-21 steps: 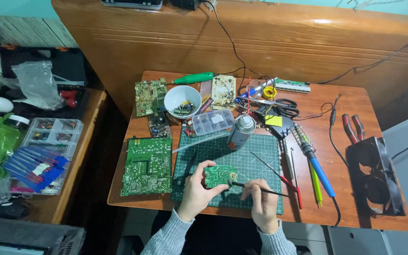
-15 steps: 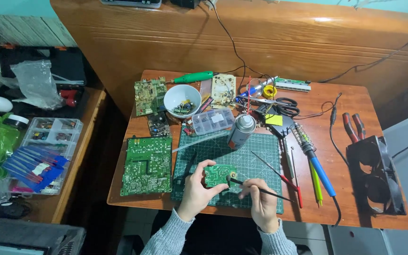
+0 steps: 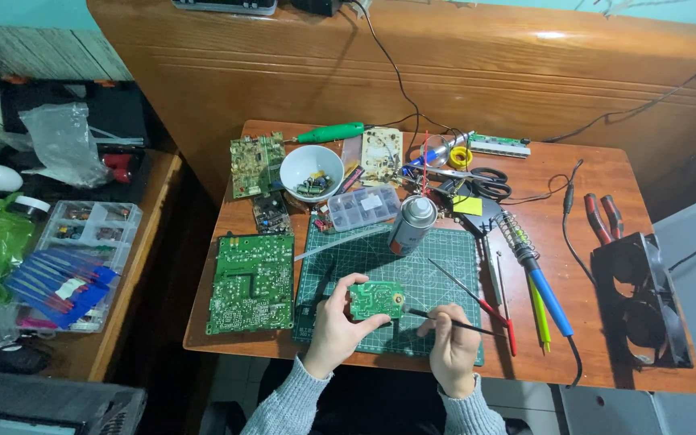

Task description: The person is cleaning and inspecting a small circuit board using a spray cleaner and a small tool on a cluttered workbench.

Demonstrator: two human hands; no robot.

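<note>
Over the green mat (image 3: 437,266), my left hand (image 3: 333,329) is gripping a small circuit board (image 3: 376,299) while my right hand (image 3: 453,345) is pinching a thin brush (image 3: 445,321) against its edge.

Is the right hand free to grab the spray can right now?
Probably not yet. The right hand is holding a thin black tool against the small green circuit board. The spray can stands upright beyond on the cutting mat, with nothing in between.

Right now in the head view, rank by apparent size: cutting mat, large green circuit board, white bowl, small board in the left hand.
1. cutting mat
2. large green circuit board
3. white bowl
4. small board, though held nearer the camera
</note>
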